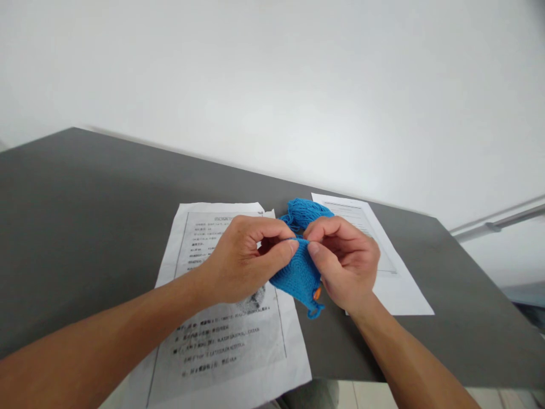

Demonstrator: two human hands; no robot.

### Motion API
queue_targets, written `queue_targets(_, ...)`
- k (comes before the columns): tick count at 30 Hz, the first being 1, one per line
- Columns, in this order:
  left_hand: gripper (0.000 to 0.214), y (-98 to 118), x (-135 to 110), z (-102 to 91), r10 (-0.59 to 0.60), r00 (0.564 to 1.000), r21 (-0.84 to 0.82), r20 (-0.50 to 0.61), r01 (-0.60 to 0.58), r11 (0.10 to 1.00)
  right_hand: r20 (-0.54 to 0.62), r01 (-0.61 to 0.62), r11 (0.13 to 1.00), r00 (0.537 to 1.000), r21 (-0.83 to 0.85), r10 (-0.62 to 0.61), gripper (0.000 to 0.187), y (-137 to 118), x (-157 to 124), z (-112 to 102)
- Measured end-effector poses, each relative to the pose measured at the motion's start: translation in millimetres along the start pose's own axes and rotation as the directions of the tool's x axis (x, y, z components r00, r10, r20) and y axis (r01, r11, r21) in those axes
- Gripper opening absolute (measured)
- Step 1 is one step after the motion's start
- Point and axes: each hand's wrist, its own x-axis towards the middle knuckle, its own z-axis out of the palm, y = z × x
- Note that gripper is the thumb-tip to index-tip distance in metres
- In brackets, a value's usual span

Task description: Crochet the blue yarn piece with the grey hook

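A blue crocheted piece (300,275) hangs between my two hands above the table. My left hand (251,258) pinches its upper edge between thumb and forefinger. Close beside it, my right hand (347,258) pinches the same edge, thumb in front and fingers curled behind. A small loop of blue yarn dangles from the lower tip of the piece. Next to that tip shows a small orange thing (317,293), partly hidden, whose kind I cannot make out. Just behind my hands lies a bundle of blue yarn (309,210).
A creased printed sheet (230,363) lies under my left forearm and reaches the front edge of the dark grey table (106,216). Another printed sheet (404,295) lies to the right, partly behind my right hand. A white wall (255,85) stands behind the table.
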Motion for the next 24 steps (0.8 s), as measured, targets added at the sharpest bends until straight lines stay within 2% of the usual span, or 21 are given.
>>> queue_targets(24, 0.026, 0.7, 0.2, -3.3, 0.147, 0.989, 0.12, -0.008, -0.145, 0.982, 0.044, 0.039, 0.998, 0.998, 0.048, -0.042, 0.011, -1.0, 0.7, -1.6)
